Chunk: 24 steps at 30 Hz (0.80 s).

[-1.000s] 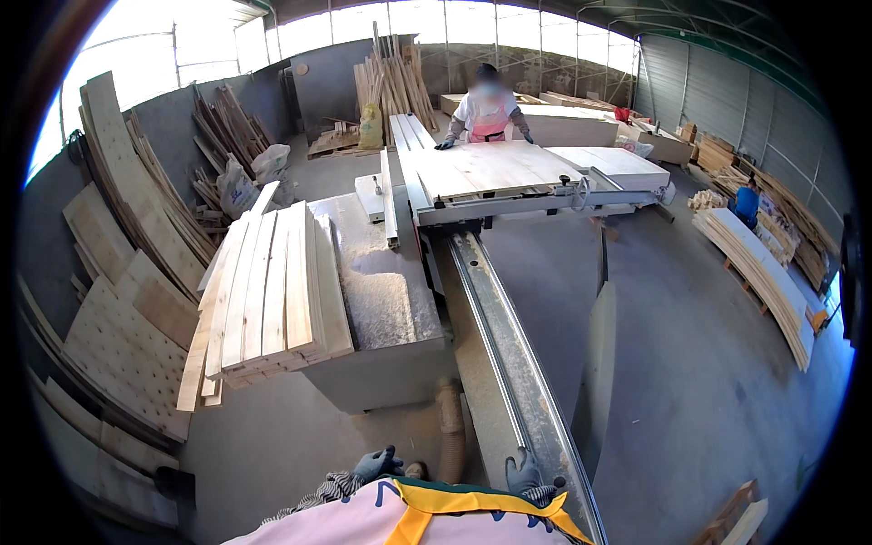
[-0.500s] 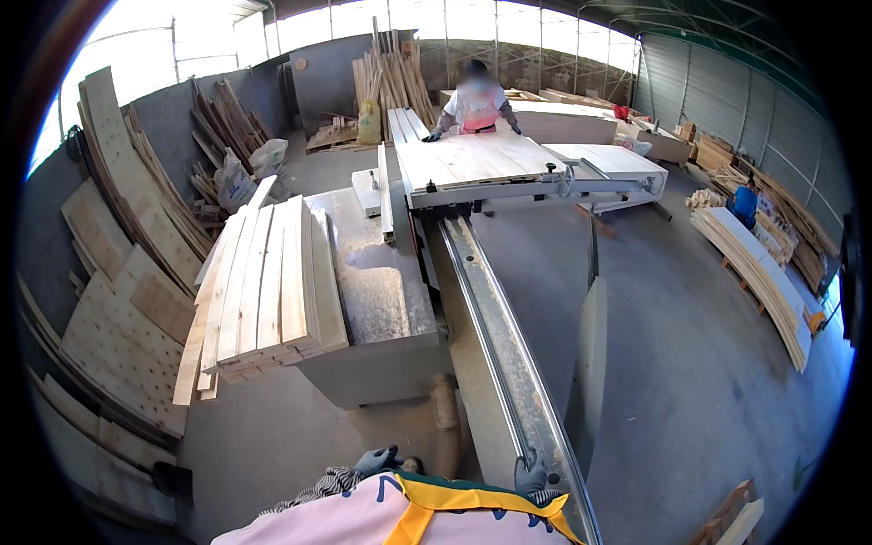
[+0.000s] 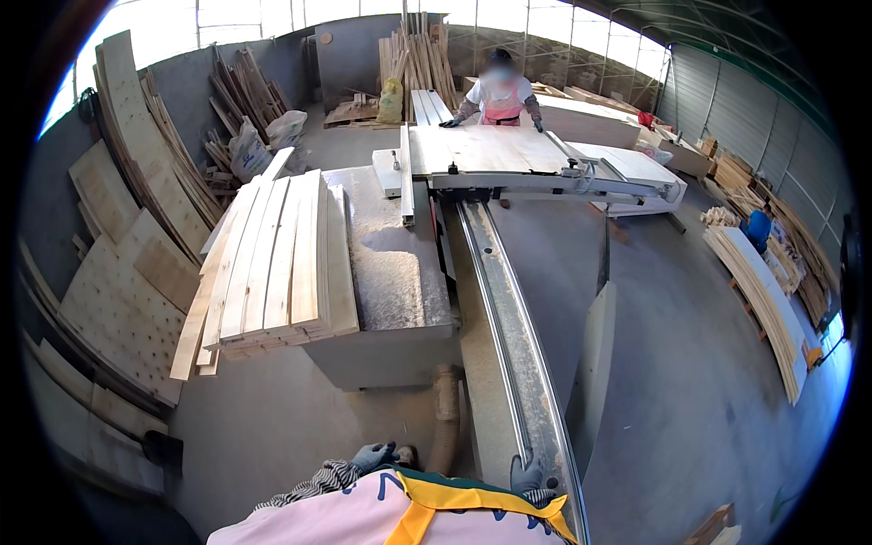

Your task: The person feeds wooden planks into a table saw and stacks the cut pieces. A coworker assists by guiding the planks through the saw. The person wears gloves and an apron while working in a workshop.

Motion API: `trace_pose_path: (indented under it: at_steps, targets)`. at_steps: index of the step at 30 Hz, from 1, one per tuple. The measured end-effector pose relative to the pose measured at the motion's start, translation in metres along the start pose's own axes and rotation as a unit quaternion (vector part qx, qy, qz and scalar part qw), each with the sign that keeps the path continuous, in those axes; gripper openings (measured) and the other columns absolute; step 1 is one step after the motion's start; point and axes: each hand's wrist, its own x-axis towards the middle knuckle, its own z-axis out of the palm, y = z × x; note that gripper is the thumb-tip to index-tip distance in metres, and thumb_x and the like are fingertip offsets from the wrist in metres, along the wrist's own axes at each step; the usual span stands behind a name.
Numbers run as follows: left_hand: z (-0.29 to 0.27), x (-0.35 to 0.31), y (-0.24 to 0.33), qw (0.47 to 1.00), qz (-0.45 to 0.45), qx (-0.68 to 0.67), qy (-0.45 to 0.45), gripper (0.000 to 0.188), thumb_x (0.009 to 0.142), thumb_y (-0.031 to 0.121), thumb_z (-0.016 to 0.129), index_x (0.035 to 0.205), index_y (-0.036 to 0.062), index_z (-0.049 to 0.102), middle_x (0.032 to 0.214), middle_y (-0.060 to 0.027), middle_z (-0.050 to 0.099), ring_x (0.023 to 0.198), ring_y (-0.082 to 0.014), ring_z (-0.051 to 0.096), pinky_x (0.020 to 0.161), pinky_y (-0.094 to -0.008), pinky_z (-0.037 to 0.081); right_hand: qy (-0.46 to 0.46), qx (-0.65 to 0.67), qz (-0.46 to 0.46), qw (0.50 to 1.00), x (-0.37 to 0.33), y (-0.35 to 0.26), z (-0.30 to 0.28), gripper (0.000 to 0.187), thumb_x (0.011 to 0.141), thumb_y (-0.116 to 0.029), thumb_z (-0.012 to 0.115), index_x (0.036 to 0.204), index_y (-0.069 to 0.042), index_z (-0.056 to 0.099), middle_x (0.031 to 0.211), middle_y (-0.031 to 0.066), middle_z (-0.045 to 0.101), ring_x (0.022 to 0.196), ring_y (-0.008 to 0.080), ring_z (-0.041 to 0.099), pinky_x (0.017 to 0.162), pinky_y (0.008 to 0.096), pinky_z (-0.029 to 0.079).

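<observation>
My left hand, in a grey glove, hangs in front of my body at the lower middle. Its fingers are loosely apart and I see nothing in them. The right hand, gloved too, lies on the near end of the long metal slide rail of a panel saw, fingers stretched forward along it. At the far end of the rail, a wide pale wood panel lies behind the crosswise fence. Across from me a co-worker has both gloved hands at the panel's far edge.
A stack of pale boards sits on the saw table, beside heaped sawdust. A ribbed hose runs down below. Large boards lean against the left wall. More panels lie on the right.
My view has shifted, so the saw and stacks sit slightly higher and further right. The co-worker stands more upright. Both my hands stay in nearly the same places.
</observation>
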Motion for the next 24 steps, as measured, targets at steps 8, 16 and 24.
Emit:
trace_pose_path:
  at_steps: [8, 16, 24]
  targets:
    - [-0.012, 0.007, -0.016, 1.000, 0.004, -0.001, 0.024, 0.056, 0.089, 0.050, 0.054, 0.102, -0.0038, 0.064, 0.094, -0.0113, 0.069, 0.082, -0.0181, 0.065, 0.078, -0.0288, 0.050, 0.001, 0.017, -0.044, 0.999, 0.004, -0.020, 0.010, 0.042, 0.081, -0.018, 0.065, 0.116, 0.001, 0.055, 0.109, 0.0212, 0.060, 0.102, 0.0374, 0.057, 0.089, 0.0406, 0.044]
    - [-0.017, 0.008, -0.023, 0.999, -0.009, -0.009, 0.036, 0.053, 0.090, 0.048, 0.055, 0.102, -0.0031, 0.065, 0.092, -0.0117, 0.069, 0.082, -0.0190, 0.064, 0.076, -0.0297, 0.049, -0.025, 0.019, -0.038, 0.999, 0.000, -0.025, 0.015, 0.043, 0.082, -0.021, 0.063, 0.120, -0.002, 0.054, 0.117, 0.0203, 0.057, 0.111, 0.0352, 0.052, 0.094, 0.0383, 0.042]
    - [-0.030, 0.031, -0.058, 0.998, 0.003, 0.027, 0.058, 0.055, 0.088, 0.051, 0.055, 0.101, -0.0012, 0.065, 0.091, -0.0120, 0.068, 0.081, -0.0199, 0.062, 0.075, -0.0306, 0.048, -0.025, 0.015, -0.045, 0.999, 0.001, -0.014, 0.023, 0.043, 0.083, -0.022, 0.062, 0.120, -0.002, 0.054, 0.118, 0.0202, 0.057, 0.113, 0.0352, 0.051, 0.096, 0.0393, 0.041]
